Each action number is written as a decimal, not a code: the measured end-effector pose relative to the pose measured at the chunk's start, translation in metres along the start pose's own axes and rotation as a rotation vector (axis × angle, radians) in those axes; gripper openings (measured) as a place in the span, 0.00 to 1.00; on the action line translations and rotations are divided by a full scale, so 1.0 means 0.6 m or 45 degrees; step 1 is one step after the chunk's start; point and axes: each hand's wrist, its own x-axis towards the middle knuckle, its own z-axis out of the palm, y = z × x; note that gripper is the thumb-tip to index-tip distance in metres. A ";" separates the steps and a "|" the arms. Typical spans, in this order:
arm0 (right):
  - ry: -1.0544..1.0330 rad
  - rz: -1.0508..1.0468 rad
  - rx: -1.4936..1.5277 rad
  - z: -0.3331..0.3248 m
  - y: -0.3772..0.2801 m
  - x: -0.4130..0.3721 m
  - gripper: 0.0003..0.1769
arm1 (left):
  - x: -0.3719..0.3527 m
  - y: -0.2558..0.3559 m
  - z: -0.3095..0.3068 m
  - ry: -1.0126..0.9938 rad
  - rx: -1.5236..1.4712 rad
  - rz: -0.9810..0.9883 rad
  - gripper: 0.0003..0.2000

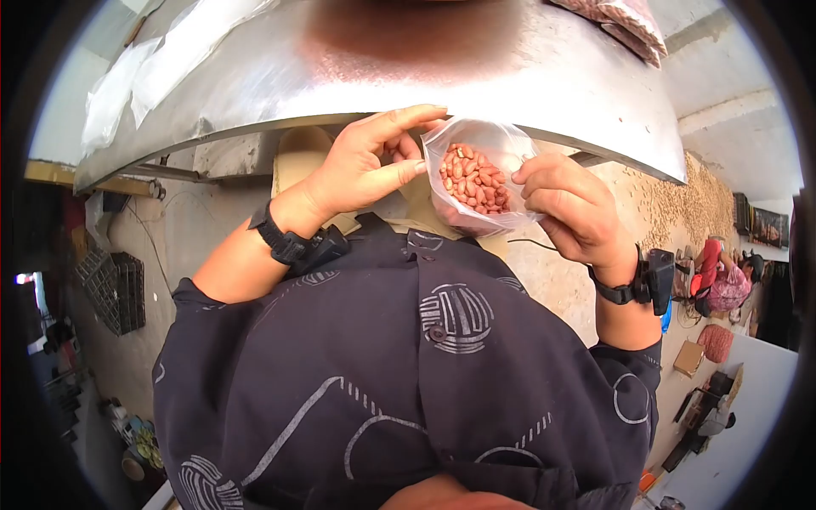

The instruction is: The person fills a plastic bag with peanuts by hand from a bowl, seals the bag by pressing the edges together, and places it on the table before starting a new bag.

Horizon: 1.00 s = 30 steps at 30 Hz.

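A small clear plastic bag (480, 174) holds reddish-brown peanuts (473, 180). My left hand (365, 166) pinches the bag's left rim between thumb and fingers, just under the table's edge. My right hand (568, 204) grips the bag's right side, fingers curled around the plastic. Both wrists wear black bands. The bag sits close to my chest, above my dark patterned shirt (408, 374).
A shiny metal table (357, 68) curves across the top, with a reddish heap (416, 30) on it and filled bags (625, 21) at its far right. Peanuts (688, 208) are spread on the floor at right. A seated person (722, 285) is at right; black crates (115, 289) at left.
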 end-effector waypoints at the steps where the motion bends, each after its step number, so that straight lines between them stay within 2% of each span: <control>1: -0.012 0.013 0.003 0.000 -0.003 0.000 0.13 | 0.001 0.006 -0.007 -0.031 0.187 0.056 0.25; 2: -0.020 0.017 0.015 0.011 0.001 -0.008 0.13 | 0.003 0.006 -0.012 -0.131 0.348 0.176 0.24; 5: -0.034 0.015 0.023 0.014 0.001 -0.003 0.13 | 0.015 0.009 -0.030 -0.170 0.843 0.581 0.19; 6: -0.028 0.013 0.021 0.014 0.002 -0.001 0.13 | 0.017 0.009 -0.033 -0.149 0.838 0.582 0.14; 10: -0.054 0.032 -0.117 -0.003 0.001 0.000 0.14 | 0.021 0.014 -0.054 -0.228 0.815 0.524 0.08; 13: -0.045 0.033 -0.222 -0.030 0.003 0.005 0.13 | 0.028 0.043 -0.054 -0.259 0.926 0.614 0.08; 17: 0.071 0.143 -0.385 -0.030 -0.006 -0.011 0.14 | 0.023 0.052 -0.036 -0.272 0.936 0.567 0.08; 21: 0.243 0.450 -0.045 0.002 0.020 -0.071 0.13 | 0.016 0.024 -0.013 -0.191 0.786 0.475 0.08; 25: 0.419 0.492 0.107 0.025 0.035 -0.106 0.15 | 0.012 0.019 0.009 -0.106 0.658 0.430 0.08; 26: 0.644 0.671 0.411 0.045 0.027 -0.112 0.15 | 0.012 0.017 0.013 -0.086 0.635 0.426 0.08; 29: 0.924 0.749 0.875 0.062 0.024 -0.110 0.14 | 0.014 0.014 0.020 -0.052 0.591 0.396 0.08; 30: 0.989 0.790 0.925 0.070 0.024 -0.120 0.12 | 0.012 0.009 0.027 -0.047 0.577 0.392 0.08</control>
